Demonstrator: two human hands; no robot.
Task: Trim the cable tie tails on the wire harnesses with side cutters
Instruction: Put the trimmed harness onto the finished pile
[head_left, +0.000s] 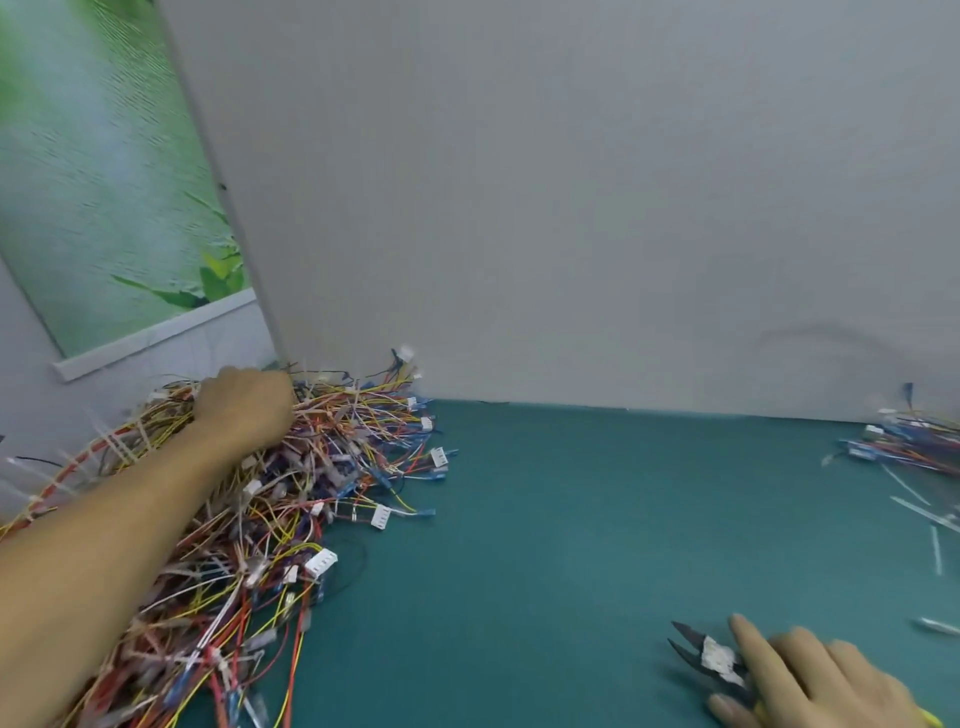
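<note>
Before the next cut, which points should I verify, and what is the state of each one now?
1. Side cutters in the right hand: ok, the hand holds them.
2. Cutter jaws open: ok.
3. Left hand has a grip on one harness: cannot tell, its fingers are buried in the big harness pile.
4. Tie tail between the jaws: not ok, they lie over bare mat, apart from any harness.
5. Tail to cut identified: cannot tell, the pile is blurred.
</note>
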